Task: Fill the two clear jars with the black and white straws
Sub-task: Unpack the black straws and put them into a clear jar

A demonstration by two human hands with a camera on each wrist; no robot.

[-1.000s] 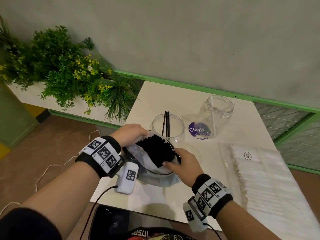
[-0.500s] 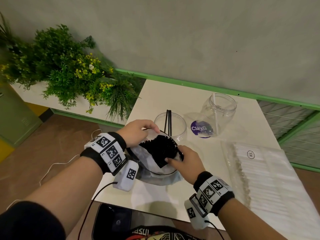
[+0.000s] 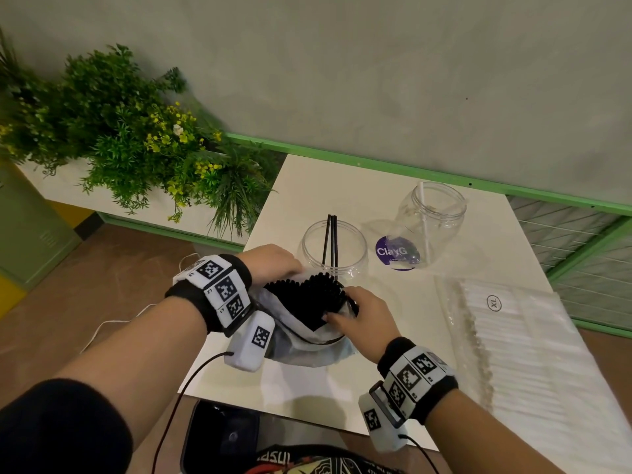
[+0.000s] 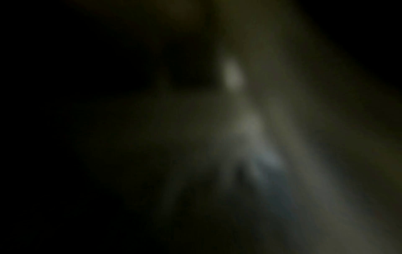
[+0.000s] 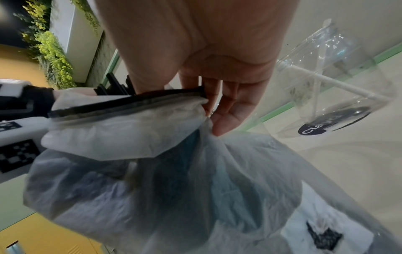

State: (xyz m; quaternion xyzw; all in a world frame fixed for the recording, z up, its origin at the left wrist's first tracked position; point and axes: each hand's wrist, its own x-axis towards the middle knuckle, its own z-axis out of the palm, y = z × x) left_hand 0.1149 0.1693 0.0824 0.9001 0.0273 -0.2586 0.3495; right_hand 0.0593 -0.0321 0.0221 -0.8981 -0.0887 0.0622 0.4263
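Observation:
A translucent bag [image 3: 307, 348] of black straws [image 3: 306, 297] stands open on the white table [image 3: 359, 189]. My left hand [image 3: 273, 265] curls over the bag's left rim. My right hand [image 3: 359, 314] pinches the right rim, thumb inside and fingers [image 5: 226, 120] outside the bag [image 5: 152, 180]. Just behind stands a clear jar [image 3: 333, 249] with black straws [image 3: 330, 239] leaning in it. A second clear jar [image 3: 432, 217] at the right holds one white straw [image 3: 424, 220]. The left wrist view is dark.
A flat clear pack of white straws [image 3: 519, 340] lies at the right of the table. A purple round label [image 3: 396, 252] sits between the jars. Plants [image 3: 136, 142] fill a planter on the left. A dark phone [image 3: 222, 436] lies at the near edge.
My left hand's fingers, stretched over the bag's mouth half a second ago, have drawn back to its left rim. My right hand stays on the right rim.

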